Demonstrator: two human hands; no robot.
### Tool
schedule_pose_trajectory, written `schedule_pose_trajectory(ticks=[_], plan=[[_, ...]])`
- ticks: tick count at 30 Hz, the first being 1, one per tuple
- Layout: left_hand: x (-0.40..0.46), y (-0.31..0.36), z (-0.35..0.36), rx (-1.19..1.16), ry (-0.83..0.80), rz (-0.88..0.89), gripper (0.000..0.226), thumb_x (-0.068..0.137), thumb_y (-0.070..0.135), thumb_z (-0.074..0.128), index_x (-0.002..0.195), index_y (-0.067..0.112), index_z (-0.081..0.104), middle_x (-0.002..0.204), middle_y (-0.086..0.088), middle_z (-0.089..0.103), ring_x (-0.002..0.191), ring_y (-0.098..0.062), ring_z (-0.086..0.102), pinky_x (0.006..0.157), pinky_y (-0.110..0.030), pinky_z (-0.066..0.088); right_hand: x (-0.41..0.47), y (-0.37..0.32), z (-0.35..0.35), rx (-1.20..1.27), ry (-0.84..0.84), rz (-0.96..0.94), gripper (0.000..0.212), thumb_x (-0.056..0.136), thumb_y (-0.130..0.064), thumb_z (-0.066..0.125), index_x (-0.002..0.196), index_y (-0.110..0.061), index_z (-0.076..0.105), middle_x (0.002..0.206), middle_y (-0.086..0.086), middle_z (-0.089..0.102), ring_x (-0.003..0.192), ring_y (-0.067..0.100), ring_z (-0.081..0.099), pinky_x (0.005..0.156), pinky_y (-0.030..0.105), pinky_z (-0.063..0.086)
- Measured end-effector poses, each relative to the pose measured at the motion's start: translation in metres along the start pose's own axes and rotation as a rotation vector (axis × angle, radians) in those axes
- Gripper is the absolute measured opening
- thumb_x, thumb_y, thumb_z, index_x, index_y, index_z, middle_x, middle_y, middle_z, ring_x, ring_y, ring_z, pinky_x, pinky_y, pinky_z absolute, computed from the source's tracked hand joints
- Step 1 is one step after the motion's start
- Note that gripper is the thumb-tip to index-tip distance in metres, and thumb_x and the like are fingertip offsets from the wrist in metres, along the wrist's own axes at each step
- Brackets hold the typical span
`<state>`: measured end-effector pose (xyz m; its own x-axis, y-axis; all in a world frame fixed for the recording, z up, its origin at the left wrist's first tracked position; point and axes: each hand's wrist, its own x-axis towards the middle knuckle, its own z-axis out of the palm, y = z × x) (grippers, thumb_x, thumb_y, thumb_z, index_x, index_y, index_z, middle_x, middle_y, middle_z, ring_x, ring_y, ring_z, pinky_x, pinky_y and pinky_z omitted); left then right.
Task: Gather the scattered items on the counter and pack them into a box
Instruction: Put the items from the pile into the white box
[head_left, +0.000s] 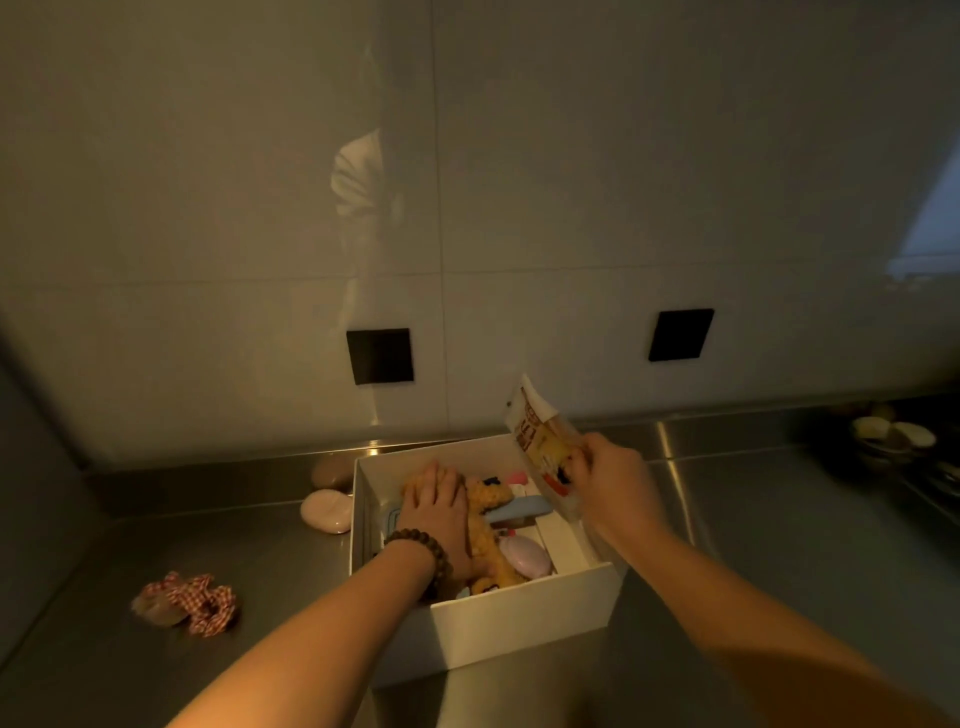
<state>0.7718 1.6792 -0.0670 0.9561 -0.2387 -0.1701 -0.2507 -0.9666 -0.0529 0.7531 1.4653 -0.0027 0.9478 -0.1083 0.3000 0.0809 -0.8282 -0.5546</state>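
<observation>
Over the box (519, 618), my left hand (436, 514) presses flat on the plush toy (493, 525), likely to compact the contents. My right hand (608, 483) pinches a snack packet (540, 436) at the far-right rim, apparently for insertion. On the bench (779, 545), a checked scrunchie (192, 603) and two soaps (327, 512) remain unpacked.

Dim warm light; glossy tiled wall (519, 156) with two black squares (380, 356) above steel counter (753, 519).

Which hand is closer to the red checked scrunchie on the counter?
The left. The left hand rests in the box, just right of the scrunchie. The right hand holds a packet at the box's far side.
</observation>
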Motion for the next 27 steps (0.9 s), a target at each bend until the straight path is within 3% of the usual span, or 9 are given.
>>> schedule_pose_trajectory(ticks=[2, 4, 6, 9, 11, 13, 15, 21, 27], plan=[[-0.001, -0.003, 0.006, -0.008, 0.022, -0.013, 0.124, 0.063, 0.082, 0.049, 0.148, 0.012, -0.009, 0.155, -0.011, -0.018, 0.138, -0.035, -0.024, 0.11, -0.05, -0.012, -0.006, -0.003, 0.008, -0.308, -0.034, -0.11, 0.014, 0.093, -0.023, 0.053, 0.1, -0.012, 0.059, 0.085, 0.005, 0.068, 0.071, 0.022, 0.066, 0.061, 0.036, 0.055], [-0.003, -0.005, 0.01, -0.024, 0.031, -0.014, 0.126, 0.062, 0.083, 0.047, 0.147, 0.012, -0.012, 0.155, -0.01, -0.02, 0.138, -0.034, -0.026, 0.109, -0.049, -0.014, -0.012, -0.006, 0.019, -0.487, -0.096, -0.207, 0.023, 0.087, -0.015, 0.061, 0.109, -0.014, 0.057, 0.086, 0.004, 0.067, 0.07, 0.022, 0.067, 0.055, 0.031, 0.05], [-0.004, -0.007, 0.013, -0.029, 0.033, -0.017, 0.126, 0.061, 0.086, 0.044, 0.147, 0.013, -0.013, 0.154, -0.009, -0.022, 0.137, -0.033, -0.027, 0.109, -0.048, -0.015, -0.015, -0.009, 0.033, -0.484, -0.164, -0.202, 0.033, 0.089, -0.017, 0.059, 0.12, -0.02, 0.051, 0.093, 0.003, 0.065, 0.076, 0.023, 0.067, 0.056, 0.03, 0.045], [-0.003, -0.011, 0.012, -0.044, 0.019, 0.004, 0.126, 0.059, 0.09, 0.039, 0.147, 0.016, -0.013, 0.154, -0.007, -0.024, 0.137, -0.031, -0.028, 0.11, -0.047, -0.014, -0.014, -0.01, 0.05, -0.227, -0.397, -0.092, 0.039, 0.096, -0.037, 0.048, 0.132, -0.026, 0.042, 0.114, 0.005, 0.063, 0.099, 0.025, 0.063, 0.081, 0.038, 0.052], [-0.001, -0.014, 0.008, -0.122, 0.04, 0.029, 0.124, 0.056, 0.092, 0.035, 0.148, 0.021, -0.009, 0.155, -0.005, -0.021, 0.138, -0.029, -0.027, 0.11, -0.047, -0.012, -0.014, -0.007, 0.058, -0.01, -0.562, -0.06, 0.052, 0.097, -0.05, 0.038, 0.144, -0.031, 0.03, 0.146, 0.004, 0.042, 0.131, 0.028, 0.042, 0.107, 0.044, 0.038], [0.0, -0.016, 0.003, -0.183, 0.112, 0.035, 0.124, 0.053, 0.095, 0.03, 0.148, 0.024, -0.005, 0.155, -0.004, -0.02, 0.138, -0.028, -0.027, 0.11, -0.048, -0.012, -0.01, -0.002, 0.061, -0.058, -0.615, -0.088, 0.064, 0.096, -0.058, 0.029, 0.151, -0.036, 0.005, 0.161, 0.002, 0.0, 0.147, 0.028, -0.001, 0.118, 0.046, 0.01], [0.001, -0.016, 0.002, -0.19, 0.153, 0.018, 0.129, 0.049, 0.097, 0.026, 0.148, 0.022, -0.01, 0.152, -0.006, -0.027, 0.135, -0.029, -0.031, 0.109, -0.048, -0.014, -0.003, 0.002, 0.065, -0.205, -0.65, -0.138, 0.067, 0.095, -0.06, 0.027, 0.149, -0.04, -0.008, 0.159, 0.0, -0.018, 0.145, 0.028, -0.018, 0.118, 0.049, 0.001], [0.007, -0.011, 0.014, -0.156, 0.058, -0.008, 0.132, 0.056, 0.092, 0.039, 0.143, 0.015, -0.025, 0.148, -0.008, -0.036, 0.134, -0.031, -0.033, 0.113, -0.046, -0.013, 0.011, 0.018, 0.09, -0.457, -0.829, -0.2, 0.081, 0.094, -0.054, 0.043, 0.146, -0.04, -0.017, 0.156, -0.003, -0.027, 0.142, 0.032, -0.023, 0.116, 0.056, 0.002], [0.015, 0.002, 0.02, -0.204, 0.042, 0.001, 0.133, 0.057, 0.09, 0.043, 0.139, 0.015, -0.031, 0.144, -0.008, -0.04, 0.132, -0.031, -0.036, 0.109, -0.044, -0.017, 0.016, 0.023, 0.1, -0.476, -0.724, -0.216, 0.078, 0.096, -0.047, 0.043, 0.148, -0.037, -0.014, 0.158, -0.001, -0.022, 0.143, 0.035, -0.021, 0.115, 0.055, 0.005]])
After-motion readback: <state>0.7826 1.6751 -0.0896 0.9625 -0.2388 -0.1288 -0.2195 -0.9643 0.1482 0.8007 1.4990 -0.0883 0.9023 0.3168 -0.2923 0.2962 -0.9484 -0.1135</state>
